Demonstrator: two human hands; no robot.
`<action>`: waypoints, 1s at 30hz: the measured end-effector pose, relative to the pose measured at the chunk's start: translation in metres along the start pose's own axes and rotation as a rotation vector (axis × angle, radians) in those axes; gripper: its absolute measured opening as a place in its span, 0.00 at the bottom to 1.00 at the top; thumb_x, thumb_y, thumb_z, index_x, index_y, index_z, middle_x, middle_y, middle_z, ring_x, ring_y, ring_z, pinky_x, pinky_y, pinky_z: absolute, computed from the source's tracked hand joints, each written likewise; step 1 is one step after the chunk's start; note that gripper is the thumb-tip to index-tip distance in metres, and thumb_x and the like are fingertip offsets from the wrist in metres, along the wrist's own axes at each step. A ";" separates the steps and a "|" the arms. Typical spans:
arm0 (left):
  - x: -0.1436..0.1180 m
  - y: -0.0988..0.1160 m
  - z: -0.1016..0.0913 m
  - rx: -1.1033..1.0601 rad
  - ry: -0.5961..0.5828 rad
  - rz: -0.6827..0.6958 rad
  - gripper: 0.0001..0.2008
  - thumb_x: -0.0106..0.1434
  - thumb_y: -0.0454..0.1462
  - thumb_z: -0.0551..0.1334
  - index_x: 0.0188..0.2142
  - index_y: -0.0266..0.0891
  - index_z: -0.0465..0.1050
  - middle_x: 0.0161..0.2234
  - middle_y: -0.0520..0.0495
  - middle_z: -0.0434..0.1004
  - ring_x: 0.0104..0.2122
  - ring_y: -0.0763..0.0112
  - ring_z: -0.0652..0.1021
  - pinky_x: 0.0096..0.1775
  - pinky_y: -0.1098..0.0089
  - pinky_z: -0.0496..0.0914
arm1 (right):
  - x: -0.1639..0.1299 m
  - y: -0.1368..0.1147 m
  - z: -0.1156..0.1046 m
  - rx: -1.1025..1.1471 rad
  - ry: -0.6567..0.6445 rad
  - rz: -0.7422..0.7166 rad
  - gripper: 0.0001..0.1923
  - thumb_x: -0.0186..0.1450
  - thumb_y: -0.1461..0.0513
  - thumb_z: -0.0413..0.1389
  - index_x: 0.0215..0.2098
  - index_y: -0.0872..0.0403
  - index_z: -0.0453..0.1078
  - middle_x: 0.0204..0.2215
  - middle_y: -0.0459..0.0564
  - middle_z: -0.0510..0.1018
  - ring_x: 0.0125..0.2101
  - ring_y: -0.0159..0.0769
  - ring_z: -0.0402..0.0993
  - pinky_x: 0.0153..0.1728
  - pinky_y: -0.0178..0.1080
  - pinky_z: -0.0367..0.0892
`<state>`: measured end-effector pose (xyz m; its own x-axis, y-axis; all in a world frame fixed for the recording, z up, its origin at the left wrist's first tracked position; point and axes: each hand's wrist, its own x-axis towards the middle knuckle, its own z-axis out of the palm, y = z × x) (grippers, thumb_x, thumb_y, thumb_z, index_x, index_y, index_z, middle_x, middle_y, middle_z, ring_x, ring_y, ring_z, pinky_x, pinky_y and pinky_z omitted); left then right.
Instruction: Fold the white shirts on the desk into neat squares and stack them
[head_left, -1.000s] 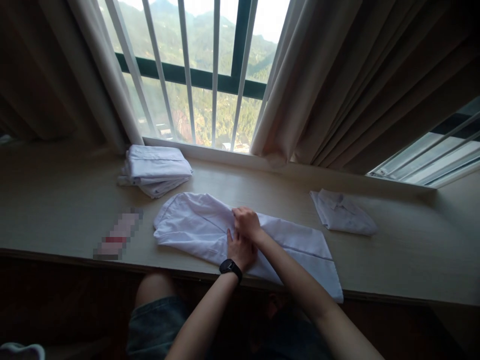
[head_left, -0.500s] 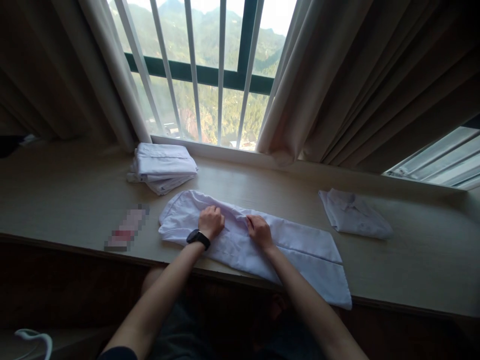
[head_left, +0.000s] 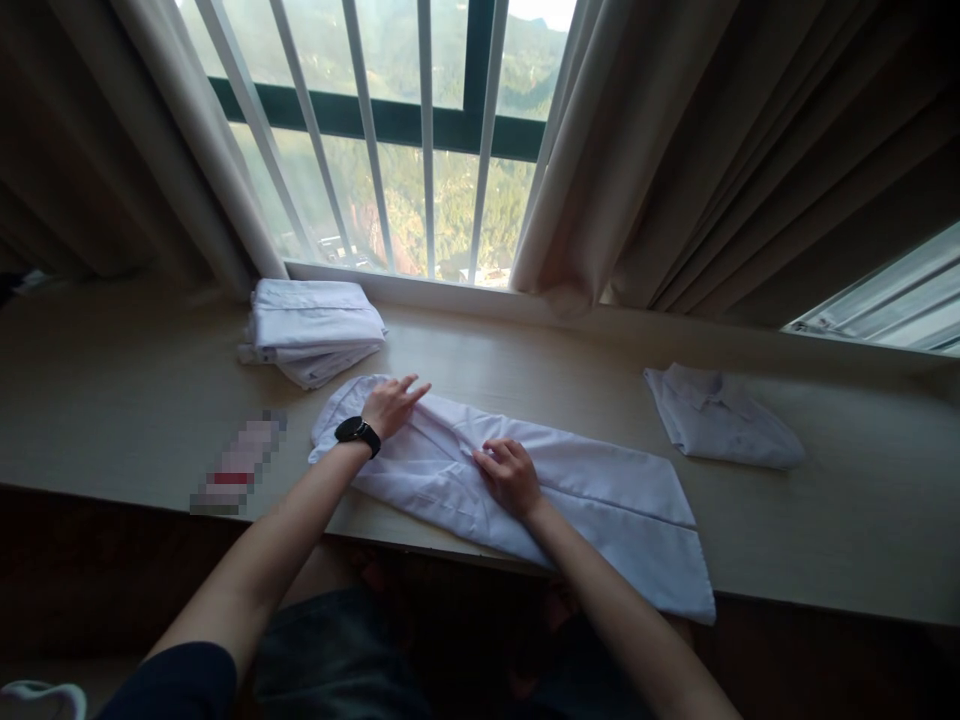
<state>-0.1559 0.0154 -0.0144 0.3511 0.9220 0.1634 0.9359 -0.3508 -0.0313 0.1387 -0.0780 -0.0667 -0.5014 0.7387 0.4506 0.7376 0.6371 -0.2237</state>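
Note:
A long white garment (head_left: 600, 500), folded into a narrow strip, lies across the wooden sill (head_left: 120, 400) in front of me, its right end hanging over the front edge. My left hand (head_left: 391, 402), with a black watch on the wrist, lies flat with fingers spread on the garment's left end. My right hand (head_left: 510, 473) presses on the cloth near its middle, fingers curled. Neither hand lifts the cloth.
A stack of folded white garments (head_left: 313, 330) sits at the back left by the window. One folded white shirt (head_left: 720, 420) lies to the right. A blurred pink object (head_left: 238, 465) rests left of the garment. Beige curtains (head_left: 675, 150) hang behind.
My left hand slid left from the garment's middle to its left end and opened flat. My right hand stayed near the middle.

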 end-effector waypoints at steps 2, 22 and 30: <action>0.004 0.004 -0.001 -0.038 -0.084 0.148 0.15 0.67 0.30 0.51 0.44 0.40 0.75 0.47 0.40 0.76 0.43 0.60 0.75 0.42 0.63 0.66 | -0.001 0.000 0.001 -0.025 0.022 0.011 0.14 0.71 0.61 0.52 0.50 0.47 0.77 0.45 0.54 0.76 0.47 0.43 0.68 0.49 0.45 0.64; -0.045 0.133 0.012 -0.297 0.016 0.246 0.26 0.70 0.40 0.52 0.67 0.47 0.59 0.68 0.48 0.60 0.67 0.60 0.59 0.66 0.55 0.55 | 0.006 -0.002 0.001 0.008 -0.058 0.122 0.11 0.69 0.62 0.52 0.40 0.54 0.77 0.39 0.55 0.79 0.42 0.42 0.72 0.48 0.42 0.66; -0.056 0.136 0.027 -0.221 0.061 0.190 0.20 0.72 0.35 0.50 0.59 0.47 0.70 0.61 0.46 0.71 0.63 0.58 0.67 0.64 0.51 0.59 | -0.056 0.004 -0.031 -0.068 0.087 0.301 0.22 0.68 0.60 0.54 0.59 0.56 0.69 0.59 0.58 0.72 0.60 0.49 0.64 0.62 0.52 0.58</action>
<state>-0.0478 -0.0794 -0.0540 0.5105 0.8273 0.2342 0.8225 -0.5493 0.1474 0.1838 -0.1232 -0.0662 -0.2174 0.8683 0.4459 0.8769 0.3744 -0.3013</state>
